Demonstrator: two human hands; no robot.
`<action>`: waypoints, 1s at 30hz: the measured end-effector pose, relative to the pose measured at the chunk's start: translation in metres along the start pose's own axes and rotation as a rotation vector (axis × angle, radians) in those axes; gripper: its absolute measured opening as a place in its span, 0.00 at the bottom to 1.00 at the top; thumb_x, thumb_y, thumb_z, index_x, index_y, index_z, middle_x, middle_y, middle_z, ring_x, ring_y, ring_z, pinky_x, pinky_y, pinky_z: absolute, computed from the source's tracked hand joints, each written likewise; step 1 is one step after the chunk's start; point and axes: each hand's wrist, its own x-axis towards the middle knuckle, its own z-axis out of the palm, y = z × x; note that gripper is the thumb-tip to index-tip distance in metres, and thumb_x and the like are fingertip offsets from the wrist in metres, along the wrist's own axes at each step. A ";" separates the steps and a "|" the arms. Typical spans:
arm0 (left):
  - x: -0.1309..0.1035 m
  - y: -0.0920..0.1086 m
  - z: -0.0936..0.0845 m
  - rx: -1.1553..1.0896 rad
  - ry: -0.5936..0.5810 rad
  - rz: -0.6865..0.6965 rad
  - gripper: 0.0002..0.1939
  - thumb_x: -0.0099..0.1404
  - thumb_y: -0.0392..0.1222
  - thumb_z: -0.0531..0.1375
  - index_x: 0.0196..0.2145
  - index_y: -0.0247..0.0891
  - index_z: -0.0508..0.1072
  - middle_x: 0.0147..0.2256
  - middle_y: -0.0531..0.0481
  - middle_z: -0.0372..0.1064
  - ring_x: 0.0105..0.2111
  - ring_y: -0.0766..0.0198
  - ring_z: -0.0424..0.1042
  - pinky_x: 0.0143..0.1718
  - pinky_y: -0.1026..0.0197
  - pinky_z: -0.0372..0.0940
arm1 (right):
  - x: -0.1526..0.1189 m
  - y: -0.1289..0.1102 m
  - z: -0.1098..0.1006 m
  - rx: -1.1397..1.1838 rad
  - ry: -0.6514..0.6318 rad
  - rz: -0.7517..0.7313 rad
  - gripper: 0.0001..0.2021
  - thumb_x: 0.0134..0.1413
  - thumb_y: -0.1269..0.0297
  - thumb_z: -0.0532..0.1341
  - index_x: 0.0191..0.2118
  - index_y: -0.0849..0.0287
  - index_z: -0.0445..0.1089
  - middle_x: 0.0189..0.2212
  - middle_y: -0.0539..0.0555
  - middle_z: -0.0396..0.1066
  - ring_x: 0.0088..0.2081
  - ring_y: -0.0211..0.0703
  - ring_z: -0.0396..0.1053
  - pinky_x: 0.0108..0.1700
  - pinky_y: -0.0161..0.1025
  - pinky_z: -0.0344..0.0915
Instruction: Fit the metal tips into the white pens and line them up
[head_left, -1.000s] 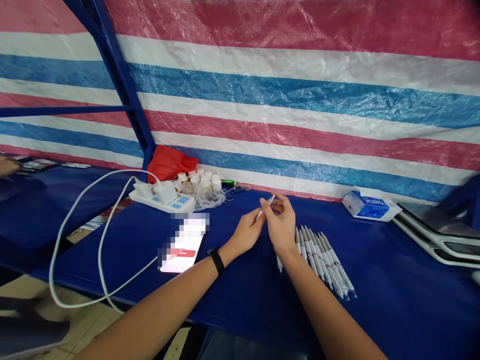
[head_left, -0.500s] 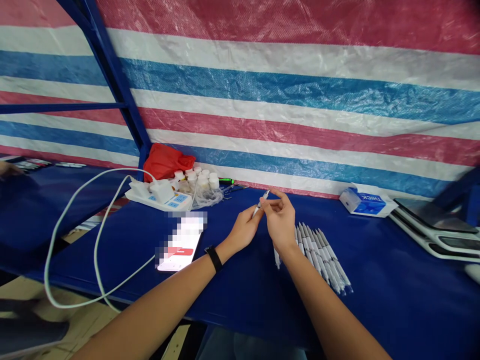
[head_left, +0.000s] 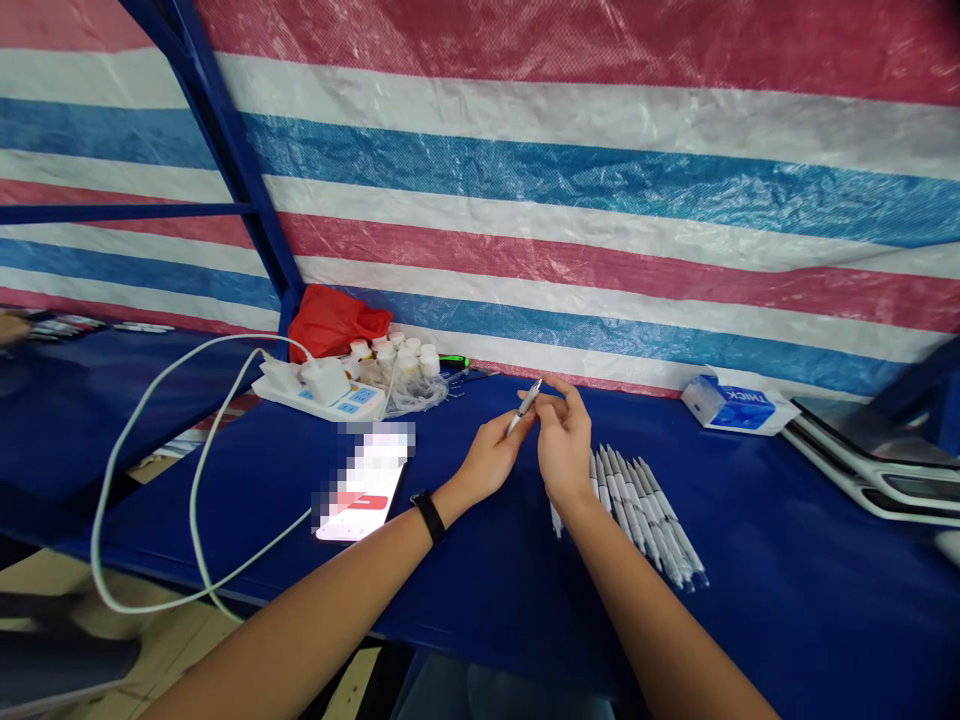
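Above the table, a white and silver pen (head_left: 524, 404) is held tilted, its pointed silver end up and away from me. My left hand (head_left: 491, 455) is closed around its lower part and wears a black wristband. My right hand (head_left: 564, 445) meets it at the upper, silver part, with fingers curled in against the pen and the index finger raised. Exactly where the right fingertips touch is partly hidden. Beside and under my right forearm lies a row of several similar pens (head_left: 649, 515), their tips pointing away; my right hand and wrist cover some of them.
A lit phone (head_left: 364, 490) lies left on the blue table (head_left: 465, 570). Behind it are a power strip (head_left: 360, 402) with white cables, small white-capped bottles (head_left: 409, 358) and a red bag (head_left: 334, 322). At right are a tissue pack (head_left: 739, 403) and scale-like devices (head_left: 885, 465). Another person's hand (head_left: 13, 328) shows far left.
My right thumb has drawn back from the pen, so more of its silver upper part shows. My left hand keeps its grip nearly in place.
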 end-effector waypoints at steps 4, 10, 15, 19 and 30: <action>-0.001 0.002 0.000 0.013 -0.022 0.001 0.32 0.65 0.71 0.51 0.28 0.37 0.68 0.24 0.53 0.61 0.26 0.64 0.57 0.29 0.62 0.53 | 0.000 -0.002 0.001 -0.089 0.046 -0.039 0.18 0.49 0.55 0.67 0.44 0.56 0.70 0.32 0.51 0.75 0.36 0.45 0.75 0.41 0.44 0.71; -0.001 0.003 0.001 0.005 -0.023 -0.004 0.31 0.65 0.71 0.52 0.26 0.37 0.65 0.23 0.54 0.57 0.25 0.65 0.53 0.27 0.62 0.51 | 0.000 -0.002 0.000 -0.031 0.008 -0.071 0.19 0.51 0.56 0.66 0.48 0.55 0.68 0.32 0.52 0.77 0.37 0.46 0.77 0.44 0.46 0.73; -0.001 0.001 0.001 0.016 -0.026 -0.001 0.31 0.65 0.71 0.52 0.24 0.39 0.60 0.22 0.56 0.53 0.25 0.66 0.52 0.26 0.63 0.49 | -0.002 -0.001 0.001 0.058 -0.029 -0.047 0.19 0.55 0.60 0.61 0.53 0.55 0.65 0.38 0.55 0.80 0.41 0.47 0.78 0.47 0.50 0.73; -0.001 0.001 0.001 0.014 -0.035 0.019 0.30 0.67 0.69 0.51 0.26 0.37 0.63 0.22 0.55 0.56 0.25 0.66 0.53 0.27 0.63 0.51 | -0.003 -0.001 0.001 0.060 -0.012 -0.060 0.18 0.56 0.61 0.60 0.52 0.55 0.66 0.39 0.55 0.80 0.40 0.46 0.78 0.47 0.49 0.73; -0.002 0.000 -0.001 0.062 -0.052 0.000 0.26 0.70 0.62 0.53 0.34 0.34 0.74 0.29 0.48 0.70 0.31 0.60 0.65 0.33 0.61 0.59 | 0.000 0.000 0.001 -0.073 0.049 -0.057 0.18 0.48 0.57 0.68 0.44 0.55 0.70 0.30 0.49 0.74 0.33 0.44 0.74 0.38 0.43 0.72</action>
